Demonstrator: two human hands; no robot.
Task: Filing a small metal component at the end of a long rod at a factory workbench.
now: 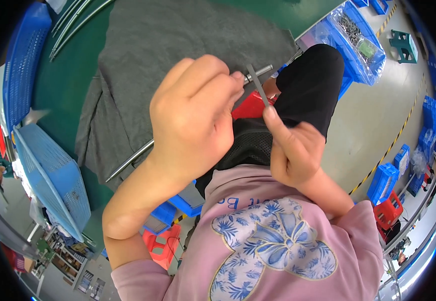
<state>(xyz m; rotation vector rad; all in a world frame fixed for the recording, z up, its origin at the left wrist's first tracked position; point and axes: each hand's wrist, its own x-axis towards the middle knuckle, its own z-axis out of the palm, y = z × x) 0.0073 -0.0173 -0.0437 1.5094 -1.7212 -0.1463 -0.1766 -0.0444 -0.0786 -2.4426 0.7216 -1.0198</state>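
My left hand pinched a long metal rod near its far end; right hand gripped a thin flat strip; both looked stiff, light, slippery.

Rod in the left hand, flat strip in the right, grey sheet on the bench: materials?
Rod: likely polished steel, silvery with bright glints, held by the left hand. Flat strip: looks like dull grey metal, thin and straight, pinched by the right hand; could be a file. Grey sheet: soft matte cloth or felt, it folds and creases.
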